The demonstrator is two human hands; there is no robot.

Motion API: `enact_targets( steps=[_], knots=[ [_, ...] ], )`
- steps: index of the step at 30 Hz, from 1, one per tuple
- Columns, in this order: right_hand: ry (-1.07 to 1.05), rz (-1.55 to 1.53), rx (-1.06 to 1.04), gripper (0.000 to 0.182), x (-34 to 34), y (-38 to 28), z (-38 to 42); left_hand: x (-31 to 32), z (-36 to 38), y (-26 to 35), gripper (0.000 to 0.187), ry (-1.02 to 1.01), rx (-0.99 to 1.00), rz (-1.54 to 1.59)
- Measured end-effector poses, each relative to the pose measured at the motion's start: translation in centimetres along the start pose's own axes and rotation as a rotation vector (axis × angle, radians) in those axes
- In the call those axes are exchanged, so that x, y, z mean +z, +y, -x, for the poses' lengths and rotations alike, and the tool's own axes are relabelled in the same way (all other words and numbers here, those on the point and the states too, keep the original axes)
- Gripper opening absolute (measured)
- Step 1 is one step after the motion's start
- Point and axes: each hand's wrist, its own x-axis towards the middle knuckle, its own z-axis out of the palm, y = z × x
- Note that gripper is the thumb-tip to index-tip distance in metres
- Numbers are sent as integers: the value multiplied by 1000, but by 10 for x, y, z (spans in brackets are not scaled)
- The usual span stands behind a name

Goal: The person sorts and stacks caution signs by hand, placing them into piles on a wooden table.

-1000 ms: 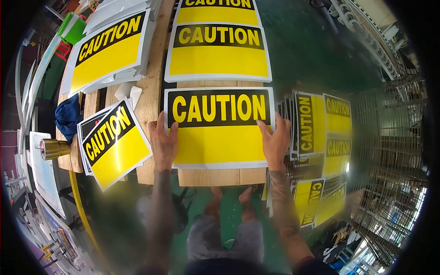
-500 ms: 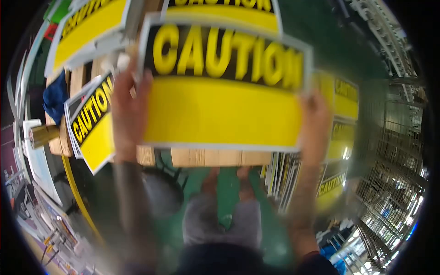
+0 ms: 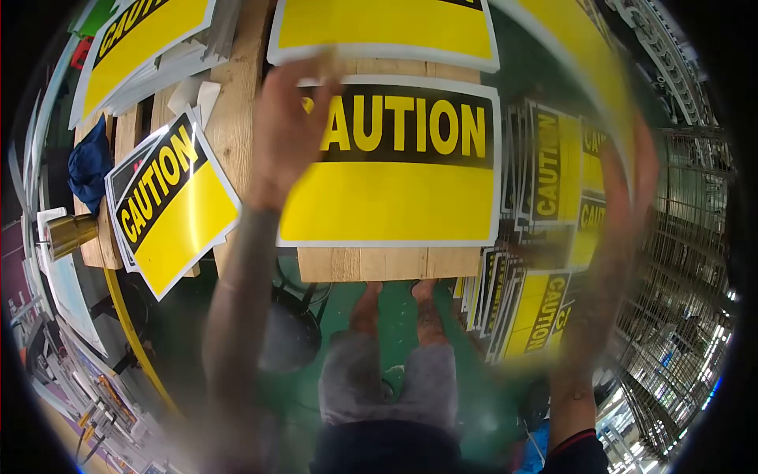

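My left hand (image 3: 292,130) is over the left part of a black-and-yellow caution sign (image 3: 387,197) lying flat on the wooden boards. Its thumb and fingers are apart, with nothing seen between them; the fingertips are blurred. Far to the right, my right hand (image 3: 638,170) grips the edge of another caution sign (image 3: 580,47), raised and tilted at the upper right. That sign is smeared by motion and partly cut off by the frame's top.
More caution signs (image 3: 387,31) lie beyond on the boards (image 3: 363,265). A loose pile of signs (image 3: 185,221) is at left, beside a dark blue cloth (image 3: 91,166). Stacked signs (image 3: 537,308) stand at right. A round stool (image 3: 288,332) is below, near my legs.
The sign held up by both hands has swung to the upper right in my right hand. My left hand has let go of it and moved right, over the flat sign.
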Motion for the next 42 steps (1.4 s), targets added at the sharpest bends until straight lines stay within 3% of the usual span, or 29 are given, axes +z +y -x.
enact_targets(
  steps=[1, 2, 4, 7, 8, 11, 13, 14, 17, 19, 21, 22, 23, 25, 26, 27, 29, 31, 35, 36, 42],
  knots=[
    [-123, -181, 83, 39, -13, 0, 0, 9, 23, 13, 43, -66, 140, -450],
    [-174, -317, 95, 38, -18, 2, 1, 15, 42, 16, 54, -117, 184, -630],
    [-198, -544, 63, 37, -21, 12, 5, 25, 70, 19, 57, -188, 129, -646],
    [90, -709, -92, 35, -2, 20, 19, 32, 74, 24, 49, -231, 110, -732],
    [94, -740, -92, 35, 5, 22, 24, 32, 75, 27, 46, -244, 86, -753],
    [147, -452, -202, 37, -29, 29, 25, 33, 75, 27, 32, -228, 145, -728],
    [320, -133, -244, 38, -43, 31, 28, 30, 81, 24, 24, -169, 218, -573],
    [467, 28, -229, 38, 7, 36, 29, 27, 84, 25, 21, -138, 256, -494],
    [609, 270, -54, 40, 38, 42, 46, 2, 109, 44, 31, -89, -209, 20],
    [605, 267, 53, 41, 26, 62, 51, -31, 115, 39, 55, 51, -414, 438],
    [624, 403, 123, 44, -4, 88, 58, -55, 91, 65, 74, 199, -725, 1095],
    [599, 473, 184, 47, 1, 99, 62, -73, 89, 51, 78, -19, -661, 1212],
    [573, 541, 240, 50, 12, 111, 65, -81, 88, 42, 75, -55, -671, 1137],
    [393, 570, 217, 52, 29, 135, 68, -75, 80, 61, 66, -98, -732, 445],
    [266, 661, 150, 52, 38, 143, 67, -79, 95, 42, 61, -182, -587, 84],
    [134, 747, 80, 52, 45, 149, 64, -76, 108, 17, 62, -114, -456, -15],
    [125, 912, -30, 51, 47, 164, 64, -64, 120, 14, 62, -39, -406, -239],
    [178, 1089, -198, 52, 45, 174, 64, -57, 127, 14, 61, 11, -435, -283],
    [155, 1488, -319, 61, 37, 174, 61, -52, 122, 22, 60, 48, -501, -329],
    [155, 1468, -307, 62, 34, 175, 58, -48, 119, 17, 62, 90, -386, -361],
    [165, 1336, -135, 69, 31, 182, 44, -37, 108, 0, 63, 80, -375, -512]
  ],
)
